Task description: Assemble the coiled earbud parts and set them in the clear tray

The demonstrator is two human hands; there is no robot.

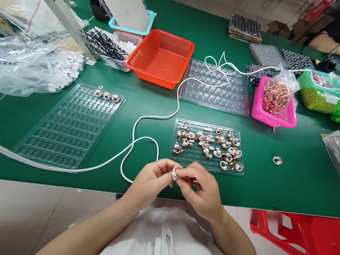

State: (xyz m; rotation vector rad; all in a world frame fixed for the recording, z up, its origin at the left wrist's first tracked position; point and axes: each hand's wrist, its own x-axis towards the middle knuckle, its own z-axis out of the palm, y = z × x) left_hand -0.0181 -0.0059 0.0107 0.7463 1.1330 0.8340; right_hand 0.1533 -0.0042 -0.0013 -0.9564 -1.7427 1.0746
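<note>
Close to the table's front edge, my left hand [154,177] pinches a small, shiny, pale earbud shell [175,173] between thumb and fingers. My right hand [202,187] is closed against its other side, thumb and index fingertip touching it. Something small and shiny shows between the curled right fingers, too hidden to name. Just beyond the hands lies a clear tray [210,127] with many similar pale parts in loose groups, some with yellow and red bits. Three silvery parts [107,96] sit in the top row of another clear tray [61,135] at the left.
A white cable [156,117] snakes across the green table. Behind stand a red basket [163,61] and an overlapped clear tray [216,88]. A pink basket [272,117] holds bagged coppery parts. One loose part [277,160] lies right. A person's arm [330,43] shows far right.
</note>
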